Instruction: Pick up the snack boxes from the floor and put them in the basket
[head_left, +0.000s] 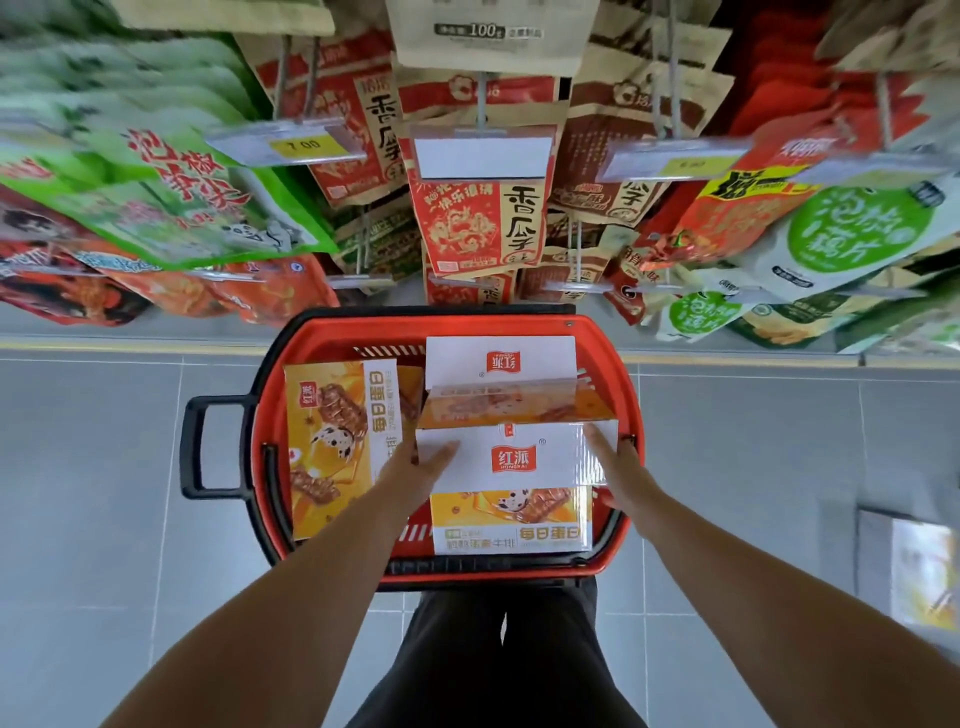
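A red basket (618, 551) with black handles stands on the grey floor in front of me. Three yellow-and-white snack boxes are in it: one (337, 447) on the left, one (501, 364) at the far right, and a near one (514, 462) lying over the basket's right side. My left hand (415, 467) presses its straight fingers against this near box's left end. My right hand (618, 467) holds its right end, fingers straight along the side. Another snack box (922, 577) lies blurred on the floor at the far right.
A shelf rack hung with snack bags (483, 218) and price tags (291, 143) rises just behind the basket. My legs in dark trousers (498, 660) stand right below the basket. Grey floor tiles (104, 467) spread to both sides.
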